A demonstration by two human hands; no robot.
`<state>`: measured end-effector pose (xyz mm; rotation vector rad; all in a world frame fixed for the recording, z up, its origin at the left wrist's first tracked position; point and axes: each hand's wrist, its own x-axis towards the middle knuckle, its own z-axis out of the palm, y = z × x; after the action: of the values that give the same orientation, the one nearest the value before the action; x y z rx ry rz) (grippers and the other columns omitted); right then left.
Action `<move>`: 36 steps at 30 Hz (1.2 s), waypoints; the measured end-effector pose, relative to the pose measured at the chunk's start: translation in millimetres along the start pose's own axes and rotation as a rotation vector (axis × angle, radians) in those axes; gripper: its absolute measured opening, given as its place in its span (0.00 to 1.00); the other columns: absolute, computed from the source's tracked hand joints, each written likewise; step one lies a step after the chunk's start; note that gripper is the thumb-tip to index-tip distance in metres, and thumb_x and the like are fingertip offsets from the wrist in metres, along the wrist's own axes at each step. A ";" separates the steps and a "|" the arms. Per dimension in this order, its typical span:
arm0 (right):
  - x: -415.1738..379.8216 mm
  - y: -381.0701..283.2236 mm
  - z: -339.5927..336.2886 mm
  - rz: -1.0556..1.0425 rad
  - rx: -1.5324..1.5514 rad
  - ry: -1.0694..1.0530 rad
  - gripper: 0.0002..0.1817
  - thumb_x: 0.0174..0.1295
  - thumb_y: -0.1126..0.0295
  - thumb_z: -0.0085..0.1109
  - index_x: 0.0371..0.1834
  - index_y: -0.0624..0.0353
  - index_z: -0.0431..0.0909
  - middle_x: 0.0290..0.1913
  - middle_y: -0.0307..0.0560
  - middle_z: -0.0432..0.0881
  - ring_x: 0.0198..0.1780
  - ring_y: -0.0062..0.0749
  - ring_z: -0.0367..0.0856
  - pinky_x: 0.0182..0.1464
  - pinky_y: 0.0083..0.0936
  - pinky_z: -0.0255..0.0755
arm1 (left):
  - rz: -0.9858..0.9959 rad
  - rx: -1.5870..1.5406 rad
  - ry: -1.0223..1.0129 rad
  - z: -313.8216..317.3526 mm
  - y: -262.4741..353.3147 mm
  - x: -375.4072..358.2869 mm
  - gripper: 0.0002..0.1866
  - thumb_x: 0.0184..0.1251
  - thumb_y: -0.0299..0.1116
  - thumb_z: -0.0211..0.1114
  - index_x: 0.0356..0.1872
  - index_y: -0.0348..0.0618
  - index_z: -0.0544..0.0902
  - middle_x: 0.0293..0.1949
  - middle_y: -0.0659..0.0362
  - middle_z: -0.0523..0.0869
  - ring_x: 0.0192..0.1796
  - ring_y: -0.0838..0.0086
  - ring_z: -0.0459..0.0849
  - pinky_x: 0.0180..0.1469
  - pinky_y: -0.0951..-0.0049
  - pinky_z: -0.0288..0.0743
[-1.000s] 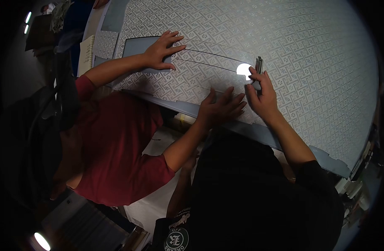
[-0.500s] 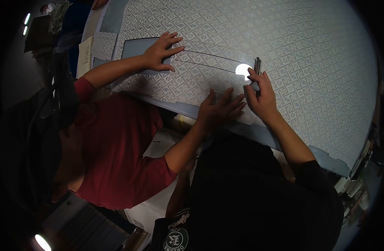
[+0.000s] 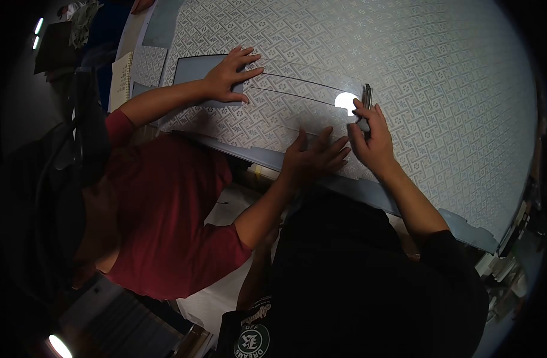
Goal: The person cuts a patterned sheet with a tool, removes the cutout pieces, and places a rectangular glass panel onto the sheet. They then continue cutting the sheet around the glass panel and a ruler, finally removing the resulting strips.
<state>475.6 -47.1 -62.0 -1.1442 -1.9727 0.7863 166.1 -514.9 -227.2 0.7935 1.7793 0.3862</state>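
Note:
My right hand (image 3: 373,140) reaches up from a black sleeve. Its fingers bend around a narrow metal end piece (image 3: 367,95) at the right end of a clear, glossy strip (image 3: 303,82) marked by two long dark lines. A bright light reflection covers part of the strip beside my fingertips. My left hand is out of sight; only a dark part of that forearm shows below the co-worker's arm. A co-worker in a red shirt spreads one hand (image 3: 228,74) over a grey panel (image 3: 196,68) at the strip's left end. The co-worker's other hand (image 3: 315,155) lies open beside mine.
A silvery patterned sheet (image 3: 446,125) covers the table, its grey edge (image 3: 255,156) running along the near side. At the left lies a spiral notebook (image 3: 121,80). The co-worker's body (image 3: 166,221) is close on my left. Various items sit beyond the right edge.
Almost nothing differs. The co-worker's head and the camera view shift very slightly, while the hands and the clear strip stay in place.

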 end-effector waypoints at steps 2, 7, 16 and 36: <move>-0.3 0.0 0.2 -0.001 0.000 0.003 0.19 0.68 0.70 0.64 0.60 0.63 0.75 0.67 0.57 0.81 0.67 0.55 0.81 0.78 0.56 0.60 | 0.008 0.007 0.010 2.0 2.5 1.5 0.15 0.82 0.38 0.56 0.52 0.39 0.84 0.53 0.51 0.85 0.62 0.66 0.79 0.70 0.63 0.68; -0.1 0.7 0.0 0.002 0.003 -0.002 0.19 0.68 0.69 0.64 0.60 0.63 0.75 0.67 0.58 0.81 0.67 0.55 0.80 0.78 0.56 0.60 | 0.035 0.023 0.036 0.5 7.7 6.1 0.14 0.82 0.38 0.56 0.52 0.39 0.84 0.52 0.52 0.85 0.61 0.66 0.79 0.69 0.64 0.68; -1.1 2.3 1.0 -0.006 0.007 0.002 0.20 0.67 0.69 0.64 0.60 0.63 0.75 0.67 0.58 0.81 0.67 0.55 0.81 0.78 0.56 0.60 | 0.008 -0.041 0.090 -1.9 62.5 -1.4 0.13 0.81 0.38 0.58 0.50 0.39 0.83 0.48 0.54 0.84 0.56 0.67 0.79 0.66 0.64 0.69; -2.6 2.7 2.1 0.022 0.039 0.015 0.24 0.68 0.70 0.63 0.66 0.63 0.74 0.67 0.55 0.81 0.67 0.55 0.80 0.79 0.54 0.59 | 0.215 -0.133 0.058 -8.0 43.1 12.5 0.13 0.80 0.39 0.59 0.47 0.38 0.81 0.44 0.58 0.82 0.51 0.68 0.78 0.61 0.62 0.71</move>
<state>476.0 -48.6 -66.0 -1.1472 -1.9278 0.8213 170.3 -474.3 -206.9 0.8892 1.7068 0.6691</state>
